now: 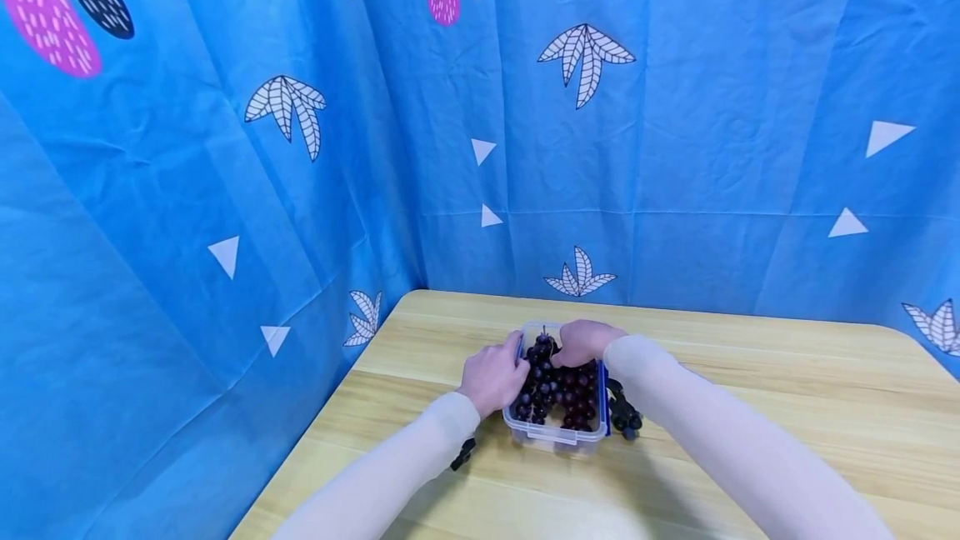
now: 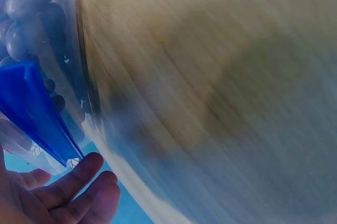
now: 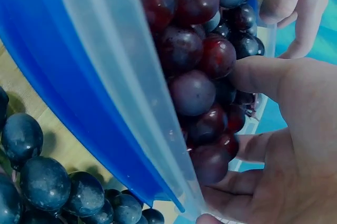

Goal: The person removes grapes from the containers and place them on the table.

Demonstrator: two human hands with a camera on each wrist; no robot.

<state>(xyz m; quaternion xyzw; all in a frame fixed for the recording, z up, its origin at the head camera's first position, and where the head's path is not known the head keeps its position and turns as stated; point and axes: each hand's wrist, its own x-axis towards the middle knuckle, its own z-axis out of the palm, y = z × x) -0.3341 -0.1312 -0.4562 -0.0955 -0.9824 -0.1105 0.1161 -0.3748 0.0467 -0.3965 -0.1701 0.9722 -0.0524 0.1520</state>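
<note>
A clear plastic food container [image 1: 555, 433] with blue side flaps stands on the table, filled with dark red and black grapes [image 1: 542, 386]. My left hand [image 1: 495, 375] holds the container's left side, its thumb at the rim; in the left wrist view its fingertips [image 2: 90, 167] lie beside the blue flap [image 2: 34, 108]. Reaching in from the far right corner, my right hand [image 1: 588, 342] grips a bunch of reddish grapes [image 3: 195, 92]. Its thumb presses on the bunch in the right wrist view, with the other fingers around the lower end, partly hidden.
Outside the container's right wall, more black grapes [image 1: 624, 417] lie on the wooden table [image 1: 750, 407]. A small dark thing [image 1: 463, 453] shows beside my left sleeve, mostly hidden. A patterned blue cloth [image 1: 720, 148] hangs behind the table and at its left.
</note>
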